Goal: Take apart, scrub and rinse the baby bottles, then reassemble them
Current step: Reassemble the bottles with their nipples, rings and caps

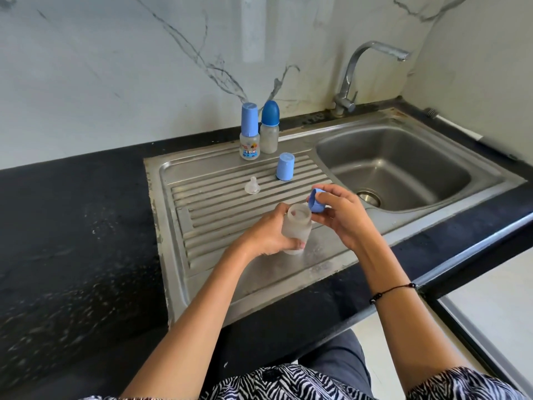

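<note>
- My left hand (266,236) grips the frosted clear plastic bottle body (297,228) upright over the ribbed steel drainboard (219,197).
- My right hand (343,216) fingers (331,194) pinch the blue plastic screw collar (316,200), tilted, just right of the bottle's open mouth.

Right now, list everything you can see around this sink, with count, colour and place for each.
Capped baby bottles: two, clear with light blue and dark blue caps, standing at the back of the drainboard.
Loose plastic cap: one, light blue, upright on the drainboard ribs.
Silicone teat: one, clear, on the drainboard, left of the loose cap.
Frosted open bottle: one, translucent, held above the drainboard.
Blue screw ring: one, held just right of the bottle mouth.
Steel sink: one, grey, with drainboard.
Tap: one, chrome, behind the basin.
Black countertop: one.
Left hand: grips the open bottle.
Right hand: pinches the ring.
</note>
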Tool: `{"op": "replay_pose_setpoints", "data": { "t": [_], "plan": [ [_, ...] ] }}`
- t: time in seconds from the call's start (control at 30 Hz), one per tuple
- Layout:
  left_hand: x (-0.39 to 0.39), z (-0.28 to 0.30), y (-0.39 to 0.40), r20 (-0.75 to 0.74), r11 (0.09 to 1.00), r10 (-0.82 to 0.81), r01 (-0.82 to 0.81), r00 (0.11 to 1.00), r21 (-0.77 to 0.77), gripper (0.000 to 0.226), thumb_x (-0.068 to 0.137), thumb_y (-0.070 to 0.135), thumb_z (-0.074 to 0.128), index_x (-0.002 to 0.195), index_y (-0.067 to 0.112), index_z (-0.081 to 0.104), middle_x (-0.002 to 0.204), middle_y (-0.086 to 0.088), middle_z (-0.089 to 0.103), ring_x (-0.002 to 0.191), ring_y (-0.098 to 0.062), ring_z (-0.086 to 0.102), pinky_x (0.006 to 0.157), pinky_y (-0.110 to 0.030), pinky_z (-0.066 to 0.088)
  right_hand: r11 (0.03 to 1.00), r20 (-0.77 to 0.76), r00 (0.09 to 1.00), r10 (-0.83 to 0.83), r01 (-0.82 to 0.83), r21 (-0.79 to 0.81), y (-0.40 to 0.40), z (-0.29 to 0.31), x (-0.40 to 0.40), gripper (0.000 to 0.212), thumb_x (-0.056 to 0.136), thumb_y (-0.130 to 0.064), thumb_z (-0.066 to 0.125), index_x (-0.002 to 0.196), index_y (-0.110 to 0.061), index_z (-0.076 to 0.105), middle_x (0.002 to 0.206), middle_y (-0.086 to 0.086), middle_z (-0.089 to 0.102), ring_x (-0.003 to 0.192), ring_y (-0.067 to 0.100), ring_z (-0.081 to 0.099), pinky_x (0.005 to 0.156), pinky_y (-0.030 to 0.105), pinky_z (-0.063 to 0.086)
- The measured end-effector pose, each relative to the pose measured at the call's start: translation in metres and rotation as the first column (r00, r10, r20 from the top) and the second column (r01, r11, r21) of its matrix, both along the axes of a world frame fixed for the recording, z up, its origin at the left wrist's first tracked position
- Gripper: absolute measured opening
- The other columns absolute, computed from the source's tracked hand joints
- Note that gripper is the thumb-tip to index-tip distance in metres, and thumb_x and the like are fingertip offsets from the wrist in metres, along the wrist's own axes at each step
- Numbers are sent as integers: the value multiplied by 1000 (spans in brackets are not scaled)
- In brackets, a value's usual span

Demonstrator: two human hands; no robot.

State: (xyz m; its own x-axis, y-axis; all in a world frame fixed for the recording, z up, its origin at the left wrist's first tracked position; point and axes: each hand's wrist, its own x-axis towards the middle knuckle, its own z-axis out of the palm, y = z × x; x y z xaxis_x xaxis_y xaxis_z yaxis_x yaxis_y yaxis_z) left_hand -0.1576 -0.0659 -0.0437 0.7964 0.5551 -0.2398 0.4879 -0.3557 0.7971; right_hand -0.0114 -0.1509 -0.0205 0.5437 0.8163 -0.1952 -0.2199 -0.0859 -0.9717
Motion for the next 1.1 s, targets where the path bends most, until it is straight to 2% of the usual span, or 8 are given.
{"op": "replay_pose_setpoints", "data": {
  "t": [0.17,0.4,0.5,0.67,0.83,0.93,1.03,1.1],
  "plan": [
    [-14,14,10,6,975,-77,76,997,-210,109,69,33,83,150,24,11,137,4,40,133,-17,40,111,-29,31,999,150,989,-19,26,-46,9,6,1,14,91,-15,58,103,-9,63,85,5,66,76,16,59,72,33,51],
    [-32,59,41,294,874,376,-230,879,-428,55,83,44,55,122,6,55,107,-10,64,94,-21,63,83,-30,54,965,384,885,262,-231,-128,49,42,-17,29,83,-7,66,109,-11,55,96,6,66,84,13,63,77,25,50],
    [-22,54,42,356,757,594,-353,722,-550,21,92,24,57,92,5,64,80,-8,69,71,-21,66,62,-23,57,886,565,684,463,-380,-265,75,53,-31,32,80,-6,70,107,-15,56,101,0,61,89,12,60,78,23,51],
    [-24,44,50,329,652,739,-500,588,-570,24,93,9,53,71,0,59,64,-11,59,60,-22,56,53,-20,52,727,525,503,686,-508,-463,121,59,-11,44,83,2,65,122,-13,55,113,8,61,88,12,62,80,23,54],
    [-22,40,56,250,529,828,-550,502,-646,19,90,11,48,78,4,60,77,-15,62,56,-20,58,66,-30,51,632,673,-152,724,-244,-735,167,22,-7,50,86,-18,66,133,-19,49,127,5,56,112,21,54,90,28,42],
    [-21,46,54,227,493,850,-565,475,-662,16,68,21,54,73,8,61,77,-13,58,60,-23,53,68,-30,45,611,645,-296,705,-209,-764,174,1,-7,40,89,-15,60,128,-18,52,122,8,56,111,27,53,85,31,40],
    [-23,51,51,238,495,854,-580,464,-647,19,63,27,55,71,10,61,79,-13,57,62,-23,49,71,-31,43,651,680,-309,665,-206,-730,177,6,-6,28,87,-10,59,114,-14,58,114,7,60,99,24,57,81,29,44],
    [-23,50,52,277,528,839,-574,469,-626,16,82,24,59,73,10,61,80,-15,57,57,-22,48,62,-27,44,712,760,-63,647,-309,-631,169,36,-2,15,87,-11,60,103,-10,60,101,7,64,82,20,62,75,26,49]
  ]
}}
